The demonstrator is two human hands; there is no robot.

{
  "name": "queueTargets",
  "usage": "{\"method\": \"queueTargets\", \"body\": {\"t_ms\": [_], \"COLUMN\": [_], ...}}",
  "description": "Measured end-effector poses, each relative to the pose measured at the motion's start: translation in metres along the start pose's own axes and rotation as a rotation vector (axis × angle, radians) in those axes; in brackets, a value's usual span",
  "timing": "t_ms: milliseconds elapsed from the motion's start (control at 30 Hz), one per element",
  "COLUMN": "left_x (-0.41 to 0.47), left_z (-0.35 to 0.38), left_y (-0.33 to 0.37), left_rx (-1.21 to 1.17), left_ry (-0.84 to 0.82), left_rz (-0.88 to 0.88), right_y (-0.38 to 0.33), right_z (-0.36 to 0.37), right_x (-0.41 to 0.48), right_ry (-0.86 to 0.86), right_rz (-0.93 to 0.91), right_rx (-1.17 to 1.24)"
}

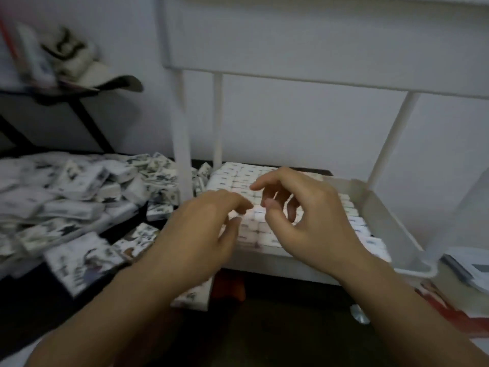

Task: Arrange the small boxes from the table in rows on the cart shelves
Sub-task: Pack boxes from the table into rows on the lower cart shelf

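Cap (87, 67): lies on a dark rack at the far left, no part of the job.
Table (124, 229): dark top on the left, just beside the cart.
Loose boxes (79, 186): a big, untidy heap covers most of the table, with more lying flat towards the near edge. By the look of it this is the larger share of the work left.
Left hand (206, 229): over the near left corner of the lower shelf, fingers curled downward with the tips at the packed boxes. Blur hides whether it pinches one.
Packed boxes (238, 178): stand on end in tight rows across the lower shelf, touching one another. The layer looks nearly full from back to front.
Right hand (304, 215): hovers above the middle of the rows, fingers loosely curled and spread, thumb apart from forefinger, holding nothing that can be seen.
Lower shelf (391, 221): a white tray. Its right wall is bare and rises above the rows.
Upper shelf (291, 49): seen only from outside, so its contents cannot be told.
Progress: one shelf about filled; the heap still has to be moved.
Papers (471, 268): lie at the far right beside the cart.
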State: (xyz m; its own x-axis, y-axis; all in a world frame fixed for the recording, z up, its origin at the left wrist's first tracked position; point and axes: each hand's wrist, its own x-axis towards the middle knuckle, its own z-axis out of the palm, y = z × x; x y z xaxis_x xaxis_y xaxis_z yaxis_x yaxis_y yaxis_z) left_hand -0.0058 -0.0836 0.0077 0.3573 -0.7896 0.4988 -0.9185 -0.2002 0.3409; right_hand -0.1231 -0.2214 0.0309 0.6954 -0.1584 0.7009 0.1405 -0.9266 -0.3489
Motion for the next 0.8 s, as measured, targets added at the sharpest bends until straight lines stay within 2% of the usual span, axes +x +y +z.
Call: {"method": "queueTargets", "body": {"t_ms": [167, 267, 367, 500, 667, 800], "left_x": [-0.097, -0.138, -0.171, -0.2, -0.221, -0.224], "left_z": [-0.045, -0.064, -0.08, -0.098, -0.109, -0.115], "left_y": [-0.038, -0.066, -0.088, -0.118, -0.158, -0.178], "left_rx": [0.022, 0.065, 0.118, 0.237, 0.407, 0.495], "left_ry": [0.114, 0.23, 0.273, 0.35, 0.469, 0.396], "left_rz": [-0.211, -0.361, -0.481, -0.571, -0.699, -0.737], "right_y": [-0.057, -0.082, -0.099, -0.107, -0.103, -0.098], "right_z": [0.062, 0.106, 0.146, 0.193, 0.234, 0.253], "right_x": [0.01, 0.017, 0.026, 0.041, 0.068, 0.087], "right_ry": [-0.161, -0.271, -0.363, -0.363, -0.315, -0.268], "right_rz": [-0.122, -0.151, -0.158, -0.146, -0.031, 0.057], "right_rx": [0.117, 0.117, 0.121, 0.022, -0.2, -0.33]}}
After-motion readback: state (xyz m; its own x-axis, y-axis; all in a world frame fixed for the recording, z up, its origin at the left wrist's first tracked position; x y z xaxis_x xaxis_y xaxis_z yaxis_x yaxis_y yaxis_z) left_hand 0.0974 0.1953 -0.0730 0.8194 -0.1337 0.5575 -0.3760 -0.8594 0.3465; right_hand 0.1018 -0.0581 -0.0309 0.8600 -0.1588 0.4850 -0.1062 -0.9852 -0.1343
